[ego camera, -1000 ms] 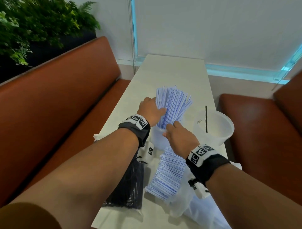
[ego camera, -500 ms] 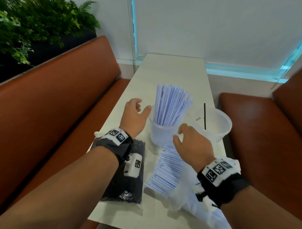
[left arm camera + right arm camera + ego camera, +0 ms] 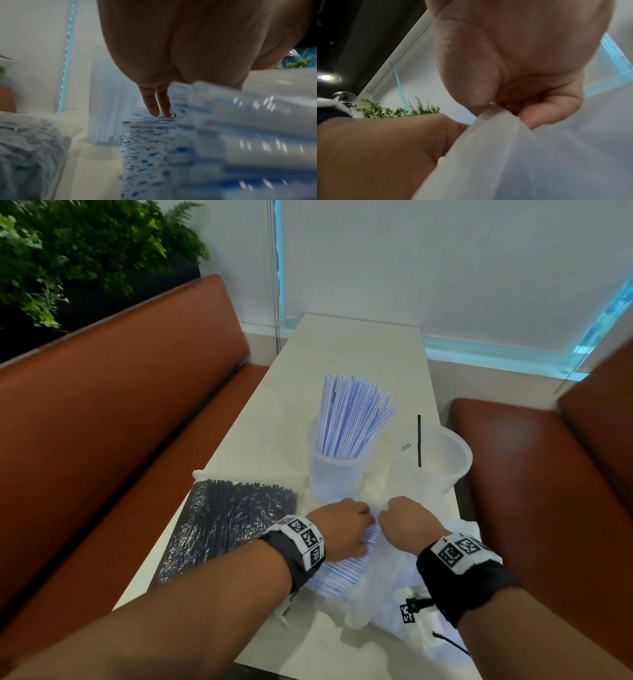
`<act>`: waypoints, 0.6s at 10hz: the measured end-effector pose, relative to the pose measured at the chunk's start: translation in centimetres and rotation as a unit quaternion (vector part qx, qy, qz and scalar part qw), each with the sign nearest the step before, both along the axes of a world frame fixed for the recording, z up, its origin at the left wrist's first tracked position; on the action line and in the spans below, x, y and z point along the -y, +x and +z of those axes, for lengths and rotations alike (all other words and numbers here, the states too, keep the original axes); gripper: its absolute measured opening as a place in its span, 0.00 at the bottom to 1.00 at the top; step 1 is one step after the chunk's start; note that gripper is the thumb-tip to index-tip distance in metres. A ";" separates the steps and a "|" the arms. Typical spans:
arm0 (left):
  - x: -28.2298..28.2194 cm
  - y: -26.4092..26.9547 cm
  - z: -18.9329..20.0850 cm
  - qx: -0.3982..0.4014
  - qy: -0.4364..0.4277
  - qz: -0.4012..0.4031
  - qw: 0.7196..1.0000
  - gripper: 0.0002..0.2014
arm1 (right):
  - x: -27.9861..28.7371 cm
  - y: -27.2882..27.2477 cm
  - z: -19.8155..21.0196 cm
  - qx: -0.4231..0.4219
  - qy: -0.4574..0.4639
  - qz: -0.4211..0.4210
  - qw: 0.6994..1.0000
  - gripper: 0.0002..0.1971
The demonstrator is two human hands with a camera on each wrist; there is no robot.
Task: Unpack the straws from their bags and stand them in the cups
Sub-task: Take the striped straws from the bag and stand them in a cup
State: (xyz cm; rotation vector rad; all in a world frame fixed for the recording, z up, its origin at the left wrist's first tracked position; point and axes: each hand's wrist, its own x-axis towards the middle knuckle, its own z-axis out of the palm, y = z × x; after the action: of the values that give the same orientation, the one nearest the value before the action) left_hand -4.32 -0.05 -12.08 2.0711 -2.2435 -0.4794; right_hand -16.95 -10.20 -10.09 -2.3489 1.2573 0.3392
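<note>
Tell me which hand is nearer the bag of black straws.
Left. The left hand lies on the pile of blue-striped straws, just right of the bag of black straws. The right hand is farther right, pinching the clear bag.

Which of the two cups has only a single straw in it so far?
The right cup, nearer the right-hand bench: one black straw stands in it. The left cup beside it already holds a full bunch of blue-and-white straws.

No legible txt; small logo on right cup (image 3: 442,460) unreadable.
</note>
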 end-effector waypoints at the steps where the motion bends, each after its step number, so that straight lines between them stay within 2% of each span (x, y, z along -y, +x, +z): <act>1: 0.5 -0.7 0.0 0.030 0.011 -0.002 0.999 0.20 | 0.1 -0.1 0.1 0.002 -0.006 0.014 1.000 0.13; 3: 1.5 -1.7 0.3 0.082 0.052 -0.014 0.995 0.16 | -0.3 0.1 0.1 0.034 -0.023 -0.002 0.999 0.17; 4: 1.4 -1.5 0.5 0.131 0.045 -0.027 0.990 0.16 | -0.9 0.0 1.7 0.081 -0.065 0.132 0.986 0.18; 5: 0.9 0.0 0.9 0.142 0.029 -0.003 0.989 0.14 | -0.3 -0.5 0.2 0.084 -0.012 0.070 0.994 0.09; 6: -0.4 3.0 1.4 0.147 0.019 0.024 0.989 0.11 | 0.6 -1.0 -0.7 0.140 -0.017 -0.044 0.989 0.14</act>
State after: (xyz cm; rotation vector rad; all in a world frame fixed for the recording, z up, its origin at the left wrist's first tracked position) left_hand -1.35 0.34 -10.69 2.3444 -2.3433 -0.2280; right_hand -17.93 -10.80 -10.76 -2.2632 1.2320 -0.0414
